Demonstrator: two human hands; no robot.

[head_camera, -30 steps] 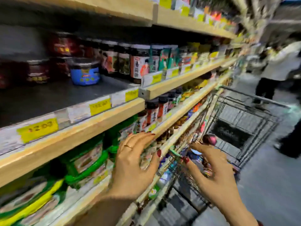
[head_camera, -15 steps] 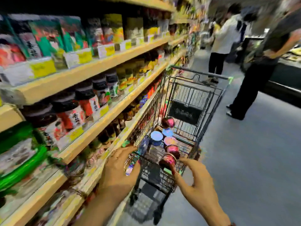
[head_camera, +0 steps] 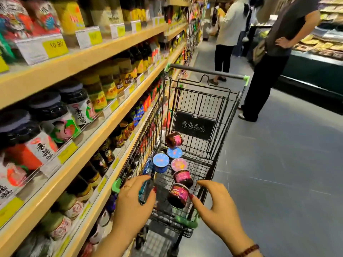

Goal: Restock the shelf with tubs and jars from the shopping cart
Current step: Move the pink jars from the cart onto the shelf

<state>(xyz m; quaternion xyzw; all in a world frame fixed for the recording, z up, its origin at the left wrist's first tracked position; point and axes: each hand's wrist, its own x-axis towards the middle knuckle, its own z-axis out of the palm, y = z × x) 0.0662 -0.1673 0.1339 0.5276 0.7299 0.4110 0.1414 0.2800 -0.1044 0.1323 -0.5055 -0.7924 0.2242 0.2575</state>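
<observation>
Left hand (head_camera: pixel 133 199) over the near left corner of the shopping cart (head_camera: pixel 200 102), fingers curved and spread, thumb apart from them; a blue tub (head_camera: pixel 145 189) shows in that gap, and I cannot tell whether the hand touches it. Right hand (head_camera: pixel 217 204) likewise spread wide over the near right corner, gripping nothing; its thumb tip lies just beside, perhaps touching, the nearest dark jar (head_camera: pixel 178 196). Further in the basket lie two more dark jars (head_camera: pixel 182 178), two blue-lidded tubs (head_camera: pixel 161 162) and a pink-lidded tub (head_camera: pixel 179 164). The cart's left wall runs just beside the shelf (head_camera: pixel 74 62) edges; open floor (head_camera: pixel 278 173) lies to its right; two people (head_camera: pixel 278 52) stand well beyond.
</observation>
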